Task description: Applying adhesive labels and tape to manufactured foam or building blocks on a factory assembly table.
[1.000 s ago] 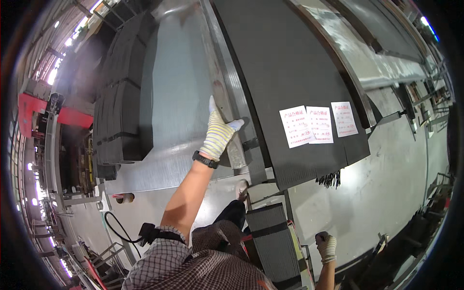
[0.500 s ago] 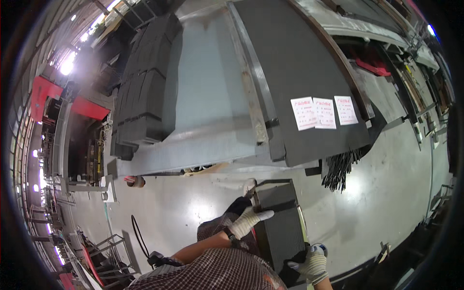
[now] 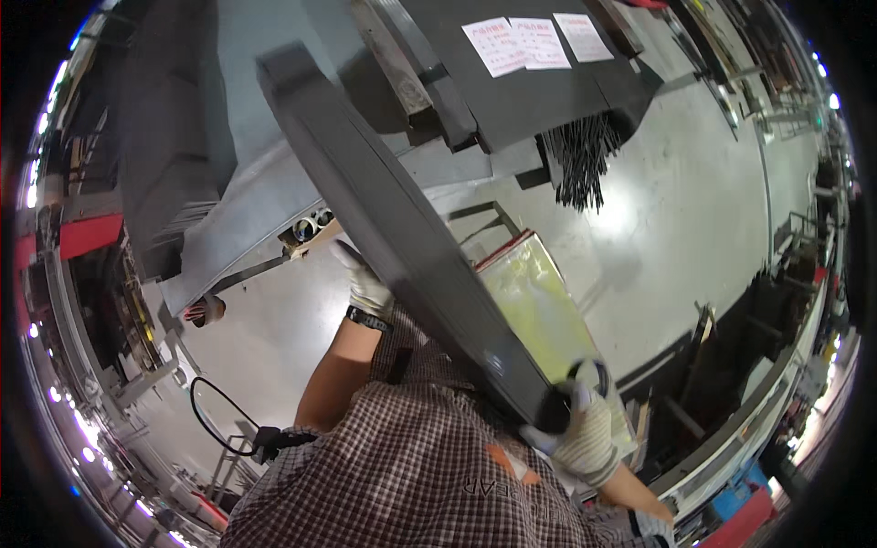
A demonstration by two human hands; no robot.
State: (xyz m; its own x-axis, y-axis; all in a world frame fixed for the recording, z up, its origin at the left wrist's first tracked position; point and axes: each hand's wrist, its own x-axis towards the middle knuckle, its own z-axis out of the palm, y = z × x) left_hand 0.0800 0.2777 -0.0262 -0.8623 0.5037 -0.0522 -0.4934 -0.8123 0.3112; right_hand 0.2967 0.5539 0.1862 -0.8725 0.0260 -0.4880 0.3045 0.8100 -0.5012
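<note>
A long dark grey stack of thin flat strips [image 3: 393, 219] slants across the view in front of me, raised off the stand, its far end over the table. My left hand [image 3: 367, 290], in a pale knitted glove, supports its left side; the thumb shows and the other fingers are mostly hidden beneath. Gloved the same way, my right hand [image 3: 589, 438] grips the near end. A dark ring-shaped thing [image 3: 589, 373] shows at this hand; I cannot tell how it is held. Beneath the stack, a yellowish, shiny covered surface [image 3: 539, 306] lies on the low stand.
Ahead is a grey-blue table [image 3: 247, 215] with piled dark strips [image 3: 169, 137] at its left. To its right, a dark sheet [image 3: 512, 100] bears several white paper labels [image 3: 539, 44]. Thin black strips [image 3: 580, 164] hang off its edge. A metal-framed rack stands at right.
Both hands have lifted the dark stack from the low stand and swung its far end up and left, over the table's edge. The yellowish surface beneath is now uncovered. My view has shifted too.
</note>
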